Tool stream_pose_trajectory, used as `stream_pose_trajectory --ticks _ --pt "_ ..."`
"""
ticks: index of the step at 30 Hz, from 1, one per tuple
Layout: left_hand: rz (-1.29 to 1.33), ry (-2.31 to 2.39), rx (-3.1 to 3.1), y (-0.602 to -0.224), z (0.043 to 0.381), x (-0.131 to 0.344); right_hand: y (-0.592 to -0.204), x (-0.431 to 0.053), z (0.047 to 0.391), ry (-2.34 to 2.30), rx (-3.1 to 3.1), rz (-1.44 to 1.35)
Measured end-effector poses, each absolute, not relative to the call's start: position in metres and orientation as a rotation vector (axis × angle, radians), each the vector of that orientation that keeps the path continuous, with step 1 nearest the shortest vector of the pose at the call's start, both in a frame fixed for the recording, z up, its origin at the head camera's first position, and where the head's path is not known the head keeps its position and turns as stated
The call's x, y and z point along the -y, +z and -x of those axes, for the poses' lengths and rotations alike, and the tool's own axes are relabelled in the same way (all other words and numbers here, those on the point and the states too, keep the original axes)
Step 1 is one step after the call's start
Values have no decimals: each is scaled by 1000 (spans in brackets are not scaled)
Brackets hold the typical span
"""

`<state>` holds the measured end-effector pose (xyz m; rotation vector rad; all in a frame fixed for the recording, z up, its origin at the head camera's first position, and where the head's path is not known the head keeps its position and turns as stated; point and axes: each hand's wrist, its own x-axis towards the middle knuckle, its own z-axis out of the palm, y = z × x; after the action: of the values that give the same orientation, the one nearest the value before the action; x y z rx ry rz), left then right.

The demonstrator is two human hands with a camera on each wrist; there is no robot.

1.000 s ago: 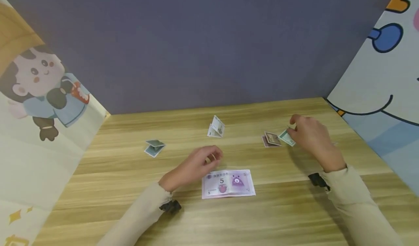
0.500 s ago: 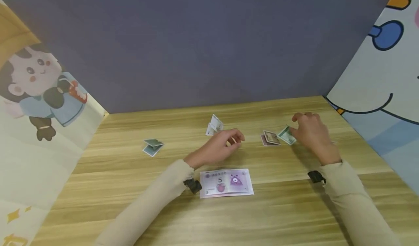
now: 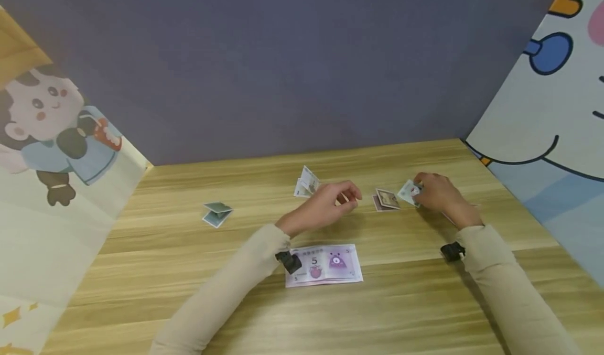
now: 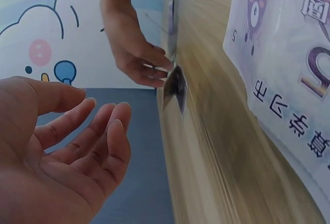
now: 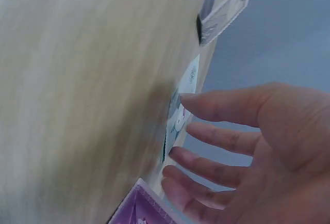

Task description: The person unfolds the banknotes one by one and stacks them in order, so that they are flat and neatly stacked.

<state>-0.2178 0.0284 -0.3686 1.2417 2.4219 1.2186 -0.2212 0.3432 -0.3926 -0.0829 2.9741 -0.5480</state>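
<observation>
My right hand (image 3: 436, 192) is at the small green play banknote (image 3: 408, 192) on the right of the table. In the right wrist view the thumb touches that banknote (image 5: 180, 115), while the fingers are spread beside it. Its pale cartoon side shows. My left hand (image 3: 325, 205) hovers over the middle of the table, fingers loosely curved and holding nothing. Between the hands stands a folded brown banknote (image 3: 388, 198). A larger purple 5 banknote (image 3: 337, 271) lies flat below the left hand, partly covered by the left wrist's black camera (image 3: 289, 262).
A folded whitish banknote (image 3: 308, 181) stands behind the left hand, and a folded grey-green one (image 3: 217, 214) sits farther left. Another purple folded banknote (image 5: 139, 208) is mostly hidden by the right wrist in the head view. A grey panel (image 3: 302, 72) rises at the table's back.
My left hand has moved right and forward, away from the purple 5 banknote. The green banknote has gone from showing its green face to showing a paler cartoon face beside my right hand.
</observation>
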Motion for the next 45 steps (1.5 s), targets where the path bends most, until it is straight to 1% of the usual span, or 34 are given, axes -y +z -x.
stream_pose_trajectory --ticks 6,13,20,25,30,36,41,45 --pt "-1223 1239 -2424 -371 221 -29 -398 -349 224 -553 -3006 101" --pt "-1209 1240 -2418 -370 222 -35 -396 -357 221 -670 -3024 241" --pt "-1198 1261 -2406 -366 222 -37 -373 -349 211 -764 -3056 325" --pt "-1189 1265 -2401 -362 221 -34 -347 -329 203 -790 -3095 408" --pt "-1161 1284 -2426 -360 221 -29 -330 -297 198 -836 -3054 542" --pt "-1072 1362 -2411 -364 219 -15 -324 -261 194 -958 -2892 684" --pt "-1106 1369 -2293 -367 213 4 -322 -235 187 -1086 -2735 867" --pt "-1097 1399 -2150 -366 202 21 -323 -215 184 -1108 -2672 952"
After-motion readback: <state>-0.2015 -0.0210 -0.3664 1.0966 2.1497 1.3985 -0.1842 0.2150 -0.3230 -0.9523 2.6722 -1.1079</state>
